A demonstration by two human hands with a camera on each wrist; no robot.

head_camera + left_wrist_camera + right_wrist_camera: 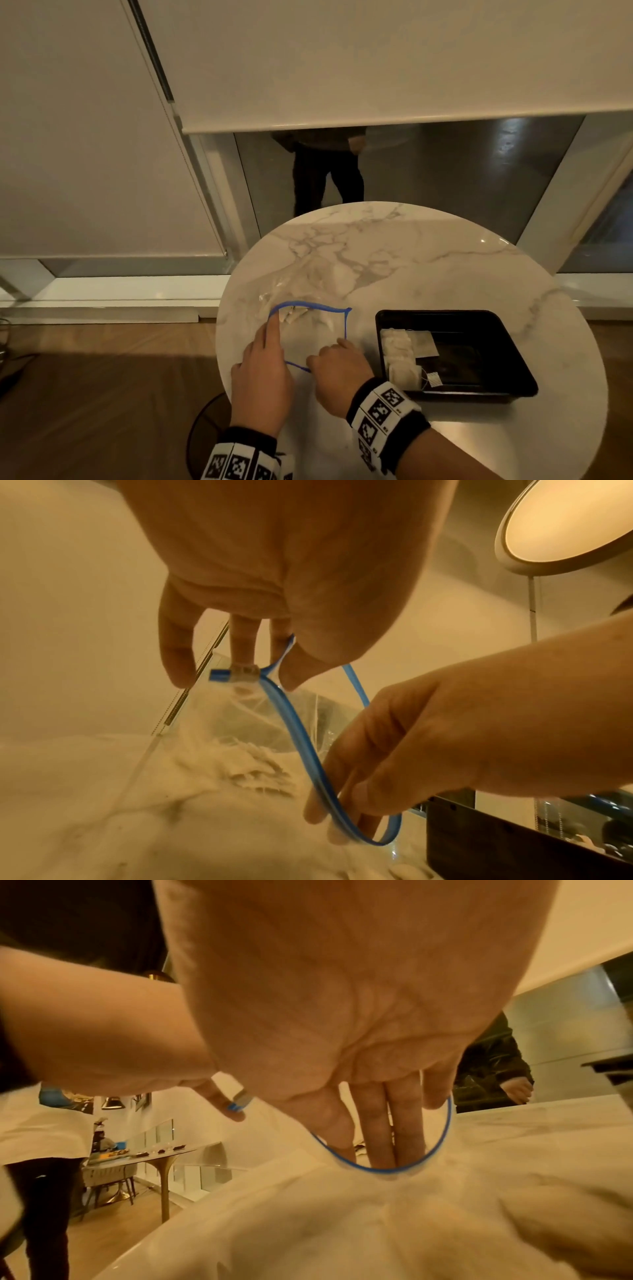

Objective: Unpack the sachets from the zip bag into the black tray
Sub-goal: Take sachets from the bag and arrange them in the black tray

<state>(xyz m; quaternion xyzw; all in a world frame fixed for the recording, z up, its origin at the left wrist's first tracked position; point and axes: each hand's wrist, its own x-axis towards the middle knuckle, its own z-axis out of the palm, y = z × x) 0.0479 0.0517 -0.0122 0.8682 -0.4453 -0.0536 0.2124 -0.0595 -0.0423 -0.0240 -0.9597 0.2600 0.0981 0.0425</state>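
A clear zip bag (pixel 310 337) with a blue zip rim lies open-mouthed on the marble table (pixel 411 260). Pale sachets (pixel 291 314) show through its far side. My left hand (pixel 272 325) pinches the rim's left end between thumb and forefinger (pixel 286 658). My right hand (pixel 334 354) reaches into the mouth with straight fingers (pixel 383 1139), and the blue rim (pixel 441 1139) loops around them; I see nothing gripped. To the right stands the black tray (pixel 496 329) with several sachets (pixel 399 349) along its left side.
The table is small and round, and its near-left edge lies just under my left wrist. A person (pixel 329 171) stands beyond the table's far edge by the glass. A round lamp (pixel 565 520) hangs above at the right. The floor around is wood.
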